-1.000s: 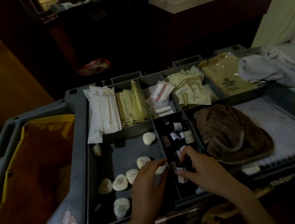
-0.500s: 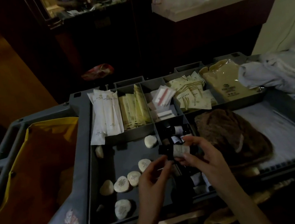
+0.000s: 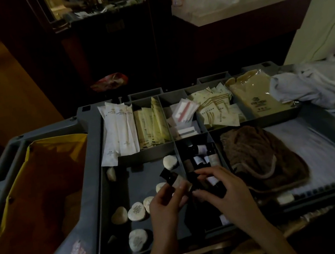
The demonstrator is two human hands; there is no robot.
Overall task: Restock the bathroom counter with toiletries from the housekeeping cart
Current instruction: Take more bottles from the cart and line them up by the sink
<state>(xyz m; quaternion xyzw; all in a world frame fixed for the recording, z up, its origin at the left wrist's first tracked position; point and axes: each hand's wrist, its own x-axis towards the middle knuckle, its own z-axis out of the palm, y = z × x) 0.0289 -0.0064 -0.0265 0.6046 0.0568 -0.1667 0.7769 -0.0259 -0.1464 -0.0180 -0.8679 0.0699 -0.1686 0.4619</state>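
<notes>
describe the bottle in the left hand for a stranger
On the grey cart tray, find the narrow middle compartment of small bottles. Left of it, the left hand pinches a black-capped, pale-labelled bottle, the only one tilted over the soaps.

We read no text anywhere. Print shows on the long white sachets (image 3: 121, 130), the cream packets (image 3: 215, 110), the tan bag (image 3: 255, 98) (an emblem over lines), the round soaps (image 3: 135, 210) and the small bottle (image 3: 177, 181) label. All are too dim and small to make out.
</notes>
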